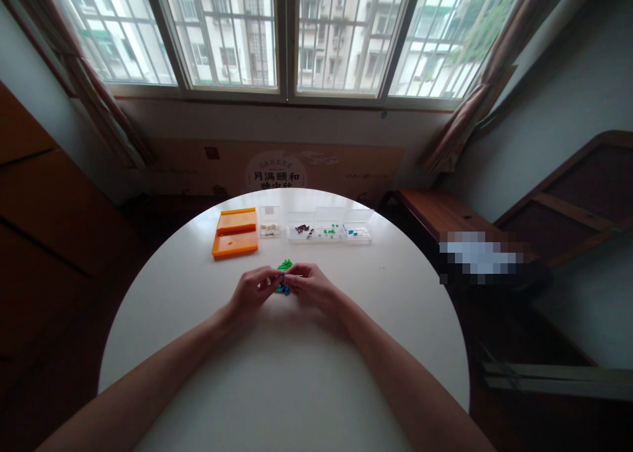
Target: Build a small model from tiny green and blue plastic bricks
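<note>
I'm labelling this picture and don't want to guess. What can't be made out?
All in head view:
Green and blue pieces: partly covered by the left hand and right hand; whether joined is unclear.
Anything pinched: too small, blurred.
Small bits in the clear boxes: too small for exact shapes.
Pixelated patch by the wooden bench: contents masked.
Lower lettering on cardboard: cut off by the table.

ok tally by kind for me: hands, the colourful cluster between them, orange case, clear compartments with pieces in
Hands (left hand, right hand): 2
Green-and-blue cluster: 1
Orange case: 1
Clear compartments with pieces (cream pieces, dark pieces, green pieces, blue pieces): 4
Total: 8
</note>
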The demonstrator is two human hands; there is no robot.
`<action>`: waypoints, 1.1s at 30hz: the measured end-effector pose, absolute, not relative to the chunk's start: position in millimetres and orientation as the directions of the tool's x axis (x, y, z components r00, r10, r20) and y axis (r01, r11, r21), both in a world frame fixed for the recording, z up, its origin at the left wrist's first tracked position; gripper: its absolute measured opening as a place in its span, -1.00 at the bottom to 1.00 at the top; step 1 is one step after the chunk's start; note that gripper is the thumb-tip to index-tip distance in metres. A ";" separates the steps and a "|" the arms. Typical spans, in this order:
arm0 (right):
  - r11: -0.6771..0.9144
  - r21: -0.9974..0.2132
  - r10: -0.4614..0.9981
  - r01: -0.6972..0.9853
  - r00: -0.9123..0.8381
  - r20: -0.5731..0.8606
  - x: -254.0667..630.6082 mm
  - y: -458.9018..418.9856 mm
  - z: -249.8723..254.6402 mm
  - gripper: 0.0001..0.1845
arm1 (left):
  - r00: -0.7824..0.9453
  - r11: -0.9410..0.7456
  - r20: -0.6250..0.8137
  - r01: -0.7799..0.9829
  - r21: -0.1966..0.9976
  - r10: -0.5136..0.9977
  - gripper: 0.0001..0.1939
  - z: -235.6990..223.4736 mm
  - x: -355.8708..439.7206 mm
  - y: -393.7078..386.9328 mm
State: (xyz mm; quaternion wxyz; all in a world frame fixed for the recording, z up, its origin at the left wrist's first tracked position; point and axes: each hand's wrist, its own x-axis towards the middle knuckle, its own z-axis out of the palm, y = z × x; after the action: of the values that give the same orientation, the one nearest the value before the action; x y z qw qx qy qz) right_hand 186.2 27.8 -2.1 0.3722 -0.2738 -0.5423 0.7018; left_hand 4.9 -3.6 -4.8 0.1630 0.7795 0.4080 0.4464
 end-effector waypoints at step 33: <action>-0.191 -0.953 0.820 -0.237 -0.572 -0.022 184.9 27.2 -0.7 -0.64 | 0.255 -0.638 0.600 0.482 0.601 0.758 -0.83 -4.0 5.8 -3.8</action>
State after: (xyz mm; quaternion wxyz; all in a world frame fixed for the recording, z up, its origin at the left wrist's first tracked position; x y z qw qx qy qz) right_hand 184.9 27.2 -0.7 0.3678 -0.2806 -0.5191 0.7187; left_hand 5.8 -3.8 -4.0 0.1493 0.7780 0.3985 0.4623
